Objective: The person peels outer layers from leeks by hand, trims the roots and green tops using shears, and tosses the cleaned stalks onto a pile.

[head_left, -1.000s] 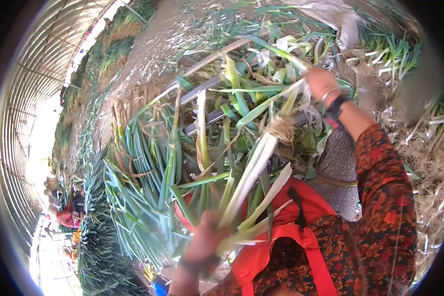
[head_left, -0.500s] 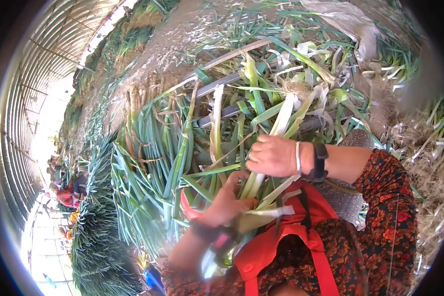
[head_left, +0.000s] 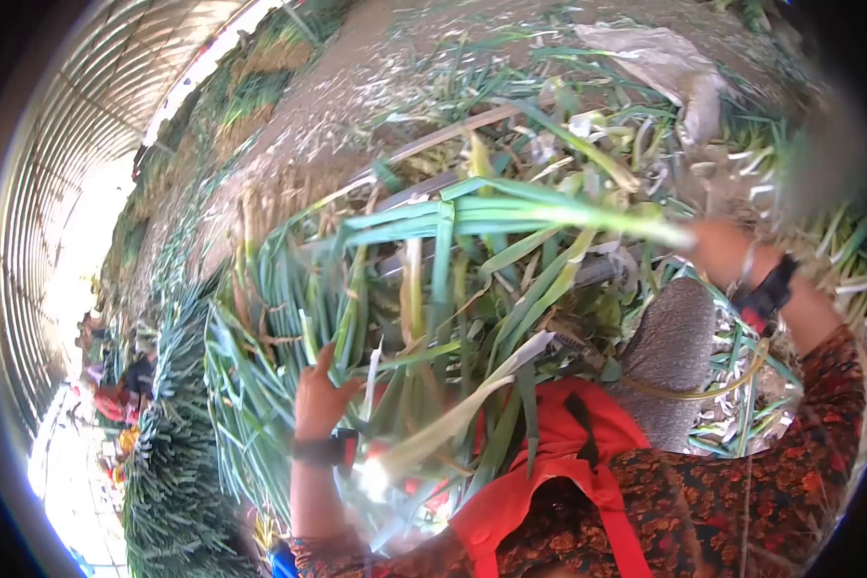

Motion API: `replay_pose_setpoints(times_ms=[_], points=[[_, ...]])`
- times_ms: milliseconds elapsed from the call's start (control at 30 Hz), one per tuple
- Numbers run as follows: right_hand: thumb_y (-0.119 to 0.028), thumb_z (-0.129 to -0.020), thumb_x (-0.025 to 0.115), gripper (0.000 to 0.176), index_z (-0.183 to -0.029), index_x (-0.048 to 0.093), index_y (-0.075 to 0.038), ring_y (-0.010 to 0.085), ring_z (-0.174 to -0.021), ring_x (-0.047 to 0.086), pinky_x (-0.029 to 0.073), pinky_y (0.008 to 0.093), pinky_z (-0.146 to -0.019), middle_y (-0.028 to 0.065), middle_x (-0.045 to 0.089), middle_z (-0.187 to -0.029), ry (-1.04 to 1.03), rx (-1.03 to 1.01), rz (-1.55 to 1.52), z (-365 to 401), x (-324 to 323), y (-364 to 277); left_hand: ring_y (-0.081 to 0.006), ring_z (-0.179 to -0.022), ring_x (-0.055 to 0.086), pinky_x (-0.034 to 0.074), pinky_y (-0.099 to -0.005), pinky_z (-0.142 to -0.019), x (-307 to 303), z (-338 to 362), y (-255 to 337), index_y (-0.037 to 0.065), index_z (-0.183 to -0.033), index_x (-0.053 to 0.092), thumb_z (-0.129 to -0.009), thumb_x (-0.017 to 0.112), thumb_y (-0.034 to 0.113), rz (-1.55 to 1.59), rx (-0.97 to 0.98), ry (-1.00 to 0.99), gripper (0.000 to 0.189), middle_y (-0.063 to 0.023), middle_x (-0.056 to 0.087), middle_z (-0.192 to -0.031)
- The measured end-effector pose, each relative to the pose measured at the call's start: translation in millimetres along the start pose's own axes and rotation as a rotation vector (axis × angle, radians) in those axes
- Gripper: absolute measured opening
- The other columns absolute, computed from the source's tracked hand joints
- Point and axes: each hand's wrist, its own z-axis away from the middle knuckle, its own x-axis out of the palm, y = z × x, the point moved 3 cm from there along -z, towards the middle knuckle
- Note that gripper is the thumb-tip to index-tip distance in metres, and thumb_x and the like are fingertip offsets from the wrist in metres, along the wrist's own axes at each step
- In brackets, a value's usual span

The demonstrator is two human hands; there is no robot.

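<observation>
A long green onion stalk (head_left: 559,212) stretches across the middle, its white end in my right hand (head_left: 727,252), whose fingers are closed round it at the right. My left hand (head_left: 324,397) is at the lower left beside the heap of green leaves (head_left: 250,366); its thumb and fingers are apart, with nothing seen between them. A pale, peeled leaf (head_left: 467,409) lies slanting over the red apron (head_left: 539,433) on my lap.
Dark slats (head_left: 424,193) lie under loose leaves. A grey rounded object (head_left: 672,352) is right of the apron. A pale sheet (head_left: 660,67) lies at the upper right. Stacked green onions (head_left: 178,472) line the left, with people (head_left: 116,400) beyond.
My right hand has moved out to the right with a stalk, which now reaches across the view. My left hand has moved left, away from the stalks it was at.
</observation>
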Motion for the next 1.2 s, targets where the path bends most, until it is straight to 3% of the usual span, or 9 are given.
replay_pose_setpoints(times_ms=[133,233,567,733,767,933,1000,1067,1200], points=[[-0.028,-0.081,0.063,0.029,-0.086,0.062,0.001,0.0192,-0.064,0.062,0.051,0.0355,-0.062,0.0098,0.065,-0.071,-0.475,0.101,-0.498,38,113,-32,-0.0404,-0.108,0.05,0.043,-0.0477,-0.092,12,-45,30,0.014,-0.127,0.057,-0.074,0.075,0.028,-0.189,0.053,0.319,0.058,-0.021,0.053,-0.114],[-0.025,-0.083,0.062,0.041,-0.115,0.054,0.0,0.0171,-0.088,0.06,0.048,0.0331,-0.078,0.0088,0.064,-0.095,-0.512,0.161,-0.952,56,155,-34,-0.0371,-0.101,0.055,0.047,-0.0477,-0.084,25,-68,73,0.008,-0.107,0.066,-0.077,0.072,0.028,-0.174,0.134,0.269,0.037,-0.0174,0.058,-0.106],[-0.017,-0.094,0.057,0.04,-0.13,0.041,-0.006,0.0124,-0.053,0.055,0.047,0.0272,-0.046,0.0044,0.059,-0.082,0.188,0.174,-1.65,127,31,-11,-0.046,-0.09,0.06,0.048,-0.0517,-0.078,135,-132,97,-0.001,-0.098,0.059,-0.077,0.063,0.024,0.125,0.082,0.076,0.033,-0.0264,0.065,-0.091],[-0.018,-0.087,0.065,0.036,-0.116,0.057,0.001,0.013,-0.067,0.06,0.05,0.0253,-0.058,0.0057,0.064,-0.081,0.974,0.262,-1.268,152,-59,81,-0.0413,-0.084,0.065,0.051,-0.048,-0.072,151,-147,85,-0.001,-0.083,0.066,-0.062,0.077,0.02,-0.103,0.018,0.209,0.032,-0.0237,0.067,-0.087],[-0.02,-0.086,0.065,0.037,-0.115,0.057,0.002,0.0153,-0.069,0.061,0.05,0.0273,-0.06,0.008,0.065,-0.083,1.091,0.132,-0.775,154,-83,128,-0.0411,-0.081,0.065,0.052,-0.0486,-0.069,140,-145,92,-0.002,-0.075,0.068,-0.059,0.077,0.021,-0.021,-0.03,0.143,0.029,-0.0231,0.067,-0.084],[-0.02,-0.088,0.061,0.035,-0.116,0.052,-0.001,0.0398,-0.093,0.063,0.052,0.0471,-0.081,0.0249,0.063,-0.099,1.916,1.037,0.158,172,-227,239,-0.0312,-0.08,0.067,0.052,-0.0411,-0.069,128,-156,99,-0.002,-0.093,0.065,-0.07,0.072,0.015,0.009,0.012,-0.025,0.029,-0.0179,0.068,-0.087],[-0.015,-0.086,0.059,0.022,-0.103,0.058,-0.002,0.0384,-0.091,0.063,0.051,0.0468,-0.077,0.0217,0.064,-0.095,1.874,0.58,0.042,136,-235,224,-0.0298,-0.08,0.066,0.052,-0.0401,-0.069,118,-147,111,-0.002,-0.095,0.064,-0.071,0.072,0.014,0.136,0.051,-0.042,0.03,-0.0173,0.068,-0.088],[-0.012,-0.08,0.059,0.019,-0.098,0.06,-0.006,0.034,-0.078,0.063,0.051,0.0423,-0.064,0.0162,0.064,-0.091,1.311,0.489,0.772,51,-200,204,-0.0284,-0.08,0.066,0.052,-0.0391,-0.069,109,-136,130,-0.002,-0.097,0.064,-0.073,0.071,0.014,0.291,0.094,-0.093,0.03,-0.0166,0.068,-0.089],[-0.013,-0.076,0.056,0.013,-0.079,0.062,-0.003,0.0355,-0.078,0.062,0.051,0.046,-0.07,0.0173,0.063,-0.082,0.906,-0.212,0.19,-63,-33,81,-0.0256,-0.08,0.066,0.051,-0.0371,-0.069,97,-110,164,-0.002,-0.101,0.062,-0.075,0.07,0.012,0.59,0.123,-0.224,0.03,-0.0152,0.067,-0.09]])
